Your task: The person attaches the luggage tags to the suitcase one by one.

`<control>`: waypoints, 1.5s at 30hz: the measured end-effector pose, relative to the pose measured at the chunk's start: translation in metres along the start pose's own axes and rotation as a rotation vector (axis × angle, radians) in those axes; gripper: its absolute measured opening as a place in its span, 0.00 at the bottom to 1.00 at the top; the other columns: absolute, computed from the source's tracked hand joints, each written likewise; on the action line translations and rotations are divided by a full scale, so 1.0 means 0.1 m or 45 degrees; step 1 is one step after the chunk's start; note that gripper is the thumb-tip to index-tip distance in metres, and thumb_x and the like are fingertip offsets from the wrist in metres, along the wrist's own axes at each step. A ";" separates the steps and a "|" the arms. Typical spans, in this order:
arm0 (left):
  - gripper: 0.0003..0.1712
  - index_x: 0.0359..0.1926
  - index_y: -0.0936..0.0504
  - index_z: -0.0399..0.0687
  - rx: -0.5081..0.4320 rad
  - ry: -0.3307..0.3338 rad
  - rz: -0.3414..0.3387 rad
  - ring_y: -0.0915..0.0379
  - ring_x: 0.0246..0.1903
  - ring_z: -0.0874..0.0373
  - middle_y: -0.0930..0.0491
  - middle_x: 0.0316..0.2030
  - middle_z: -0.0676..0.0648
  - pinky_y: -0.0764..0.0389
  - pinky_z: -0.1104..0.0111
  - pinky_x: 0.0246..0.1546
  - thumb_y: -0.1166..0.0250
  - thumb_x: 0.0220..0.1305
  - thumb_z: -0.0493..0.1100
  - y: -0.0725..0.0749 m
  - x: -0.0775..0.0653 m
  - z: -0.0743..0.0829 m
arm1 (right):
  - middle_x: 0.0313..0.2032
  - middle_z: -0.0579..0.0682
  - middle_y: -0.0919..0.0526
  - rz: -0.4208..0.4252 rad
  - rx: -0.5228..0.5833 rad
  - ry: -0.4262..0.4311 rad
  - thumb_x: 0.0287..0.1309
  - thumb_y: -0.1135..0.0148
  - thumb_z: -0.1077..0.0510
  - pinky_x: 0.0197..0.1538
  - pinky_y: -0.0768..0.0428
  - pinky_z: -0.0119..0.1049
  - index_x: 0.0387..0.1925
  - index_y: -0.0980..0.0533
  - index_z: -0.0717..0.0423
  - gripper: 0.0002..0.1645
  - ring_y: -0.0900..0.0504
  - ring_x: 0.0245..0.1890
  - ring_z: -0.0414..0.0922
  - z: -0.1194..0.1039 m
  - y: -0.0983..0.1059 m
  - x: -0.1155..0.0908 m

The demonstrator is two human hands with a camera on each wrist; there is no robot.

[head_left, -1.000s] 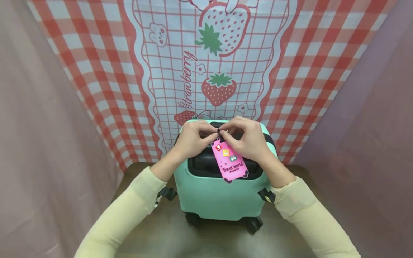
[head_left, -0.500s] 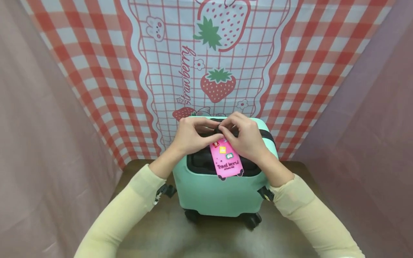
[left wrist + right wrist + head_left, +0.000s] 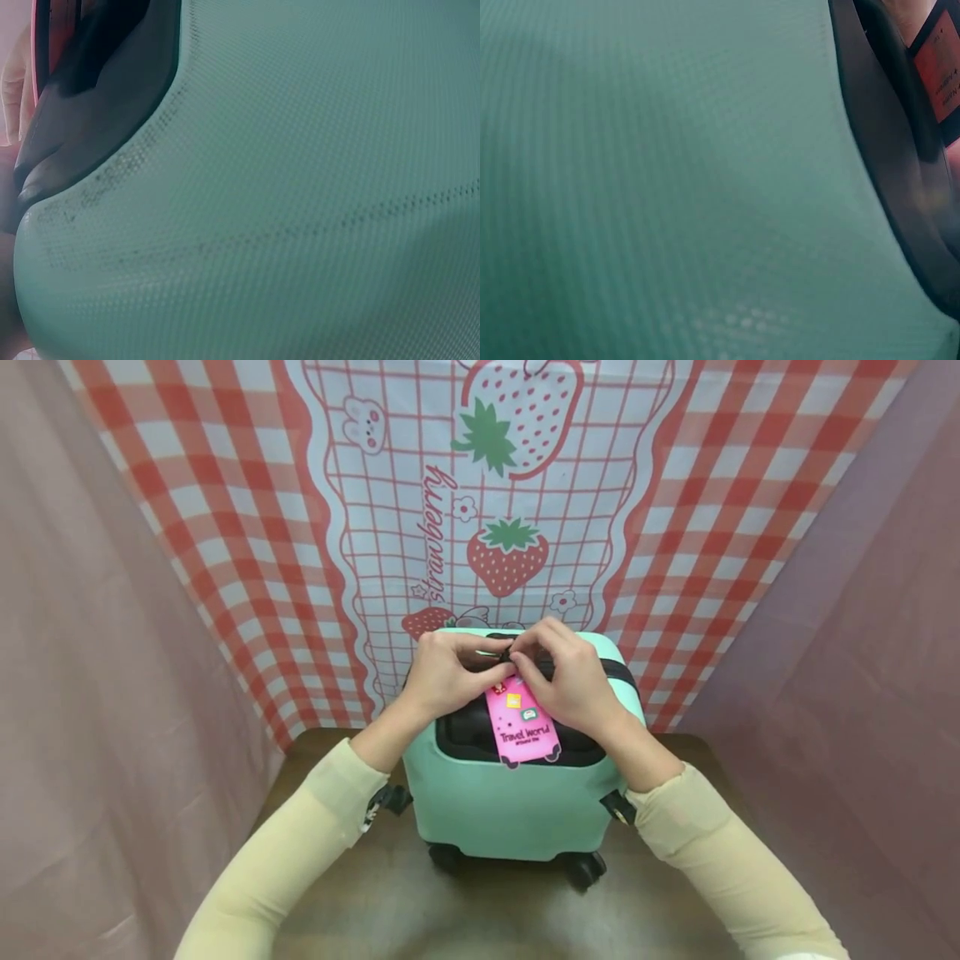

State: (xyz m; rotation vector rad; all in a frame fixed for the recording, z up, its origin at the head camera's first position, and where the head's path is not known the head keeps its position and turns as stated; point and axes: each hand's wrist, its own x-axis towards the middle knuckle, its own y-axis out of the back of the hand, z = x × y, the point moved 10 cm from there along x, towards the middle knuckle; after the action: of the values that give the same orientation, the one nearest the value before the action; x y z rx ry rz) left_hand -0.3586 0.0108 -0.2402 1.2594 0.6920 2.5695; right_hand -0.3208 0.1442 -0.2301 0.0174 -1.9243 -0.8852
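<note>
On my feed, a red-and-white checked cloth (image 3: pixel 502 560) with strawberry prints is hanging at the back, and pale pink curtains (image 3: pixel 127 693) are flanking it. Below, a brown counter (image 3: pixel 480 914) is carrying a mint-green suitcase (image 3: pixel 513 814), whose finely textured shell is filling most of both wrist views. Pale yellow sleeves (image 3: pixel 288 852) are reaching in from the bottom corners, one on each side of the suitcase. A black recessed panel (image 3: pixel 468 735) is showing across its upper part, below the fingers.

I am seeing the left hand (image 3: pixel 442 677) with a narrow grip: its thumb is lying at the upper end of a pink tag (image 3: pixel 525 727) and its index finger is meeting a black strap (image 3: pixel 505 656). I am not able to tell whether it is pinching either. The right hand (image 3: pixel 573 681) is facing it, its grip holding the strap between thumb and index finger. The tag is hanging just below the fingertips, slightly tilted, in front of the panel, and its "Travel World" lettering is facing me. Black wheels (image 3: pixel 581 870) are supporting the suitcase. The strap, smallest of all, is mostly hiding among the fingertips.
</note>
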 end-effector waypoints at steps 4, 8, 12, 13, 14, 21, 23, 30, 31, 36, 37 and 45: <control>0.19 0.52 0.08 0.46 -0.004 -0.012 -0.006 0.07 0.36 0.55 0.07 0.45 0.44 0.08 0.66 0.40 0.19 0.60 0.42 0.00 0.03 0.01 | 0.39 0.55 0.16 0.000 0.045 -0.016 0.63 0.28 0.66 0.48 0.11 0.47 0.42 0.18 0.62 0.08 0.14 0.39 0.48 0.04 0.03 0.03; 0.20 0.54 0.09 0.47 -0.005 -0.029 -0.006 0.07 0.38 0.56 0.07 0.45 0.44 0.09 0.67 0.40 0.19 0.60 0.42 0.00 0.04 0.01 | 0.41 0.55 0.15 0.002 0.036 -0.028 0.64 0.29 0.67 0.50 0.10 0.47 0.43 0.19 0.62 0.07 0.13 0.42 0.49 0.05 0.03 0.05; 0.20 0.53 0.08 0.46 -0.009 -0.022 -0.016 0.07 0.37 0.56 0.07 0.42 0.44 0.09 0.69 0.39 0.19 0.60 0.41 -0.01 0.02 -0.01 | 0.41 0.57 0.16 0.013 0.019 0.006 0.66 0.30 0.67 0.51 0.11 0.47 0.44 0.20 0.63 0.07 0.13 0.43 0.51 0.02 0.01 0.03; 0.19 0.53 0.08 0.46 -0.012 -0.017 -0.016 0.07 0.37 0.56 0.07 0.42 0.44 0.09 0.69 0.39 0.19 0.60 0.41 -0.01 0.01 -0.01 | 0.41 0.57 0.16 0.019 0.019 0.018 0.66 0.30 0.67 0.51 0.11 0.47 0.44 0.20 0.63 0.07 0.13 0.43 0.51 0.01 0.01 0.03; 0.19 0.53 0.08 0.46 -0.013 -0.013 -0.018 0.07 0.36 0.56 0.07 0.42 0.44 0.09 0.69 0.38 0.19 0.60 0.41 -0.01 0.01 -0.02 | 0.41 0.57 0.16 0.027 0.025 0.026 0.65 0.30 0.67 0.50 0.11 0.47 0.44 0.20 0.63 0.07 0.13 0.43 0.51 0.01 0.01 0.03; 0.19 0.53 0.08 0.46 -0.010 0.003 -0.014 0.07 0.36 0.56 0.06 0.42 0.44 0.09 0.68 0.39 0.19 0.60 0.42 -0.02 0.01 -0.05 | 0.39 0.56 0.14 0.036 0.048 0.018 0.63 0.29 0.67 0.48 0.11 0.47 0.43 0.19 0.64 0.09 0.13 0.39 0.48 0.05 0.03 0.03; 0.19 0.52 0.08 0.45 -0.008 0.011 -0.010 0.07 0.36 0.56 0.07 0.41 0.44 0.09 0.68 0.38 0.19 0.59 0.42 -0.01 0.01 -0.05 | 0.38 0.55 0.14 0.026 0.050 0.007 0.64 0.29 0.67 0.48 0.12 0.47 0.43 0.19 0.63 0.08 0.13 0.39 0.48 0.05 0.02 0.03; 0.18 0.52 0.08 0.44 -0.042 0.038 -0.013 0.07 0.38 0.55 0.07 0.41 0.43 0.09 0.69 0.39 0.20 0.60 0.41 -0.02 0.00 -0.05 | 0.39 0.57 0.14 0.004 0.038 -0.003 0.65 0.29 0.68 0.47 0.12 0.47 0.44 0.21 0.63 0.08 0.13 0.40 0.50 0.03 0.00 0.02; 0.18 0.52 0.08 0.44 -0.053 0.049 -0.015 0.07 0.38 0.55 0.07 0.41 0.43 0.09 0.69 0.39 0.20 0.61 0.41 -0.02 0.00 -0.06 | 0.40 0.57 0.15 0.000 0.040 -0.001 0.65 0.29 0.68 0.47 0.12 0.47 0.44 0.21 0.63 0.09 0.14 0.40 0.50 0.02 -0.01 0.02; 0.18 0.51 0.08 0.43 -0.074 0.088 -0.015 0.07 0.38 0.55 0.07 0.41 0.43 0.09 0.68 0.39 0.20 0.60 0.40 -0.01 -0.02 -0.10 | 0.41 0.57 0.15 -0.006 0.047 0.012 0.66 0.30 0.68 0.48 0.13 0.47 0.44 0.22 0.63 0.09 0.14 0.42 0.50 0.02 -0.05 0.03; 0.17 0.51 0.07 0.43 -0.078 0.089 -0.013 0.07 0.38 0.55 0.07 0.41 0.43 0.09 0.68 0.39 0.20 0.60 0.40 -0.01 -0.02 -0.10 | 0.40 0.57 0.15 -0.002 0.042 0.012 0.66 0.30 0.68 0.48 0.13 0.47 0.44 0.21 0.63 0.09 0.14 0.42 0.50 0.02 -0.05 0.03; 0.15 0.49 0.07 0.44 -0.071 0.095 0.003 0.07 0.36 0.55 0.07 0.39 0.43 0.09 0.70 0.38 0.21 0.62 0.42 -0.01 -0.01 -0.10 | 0.40 0.58 0.14 -0.025 -0.010 -0.049 0.67 0.31 0.67 0.49 0.12 0.50 0.44 0.22 0.63 0.08 0.13 0.42 0.52 0.04 -0.06 0.02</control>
State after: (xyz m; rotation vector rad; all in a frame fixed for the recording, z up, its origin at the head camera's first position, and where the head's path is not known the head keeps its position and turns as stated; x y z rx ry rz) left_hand -0.3659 0.0085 -0.2465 1.1535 0.6285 2.6298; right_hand -0.3271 0.1416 -0.2332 0.0146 -1.9596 -0.9127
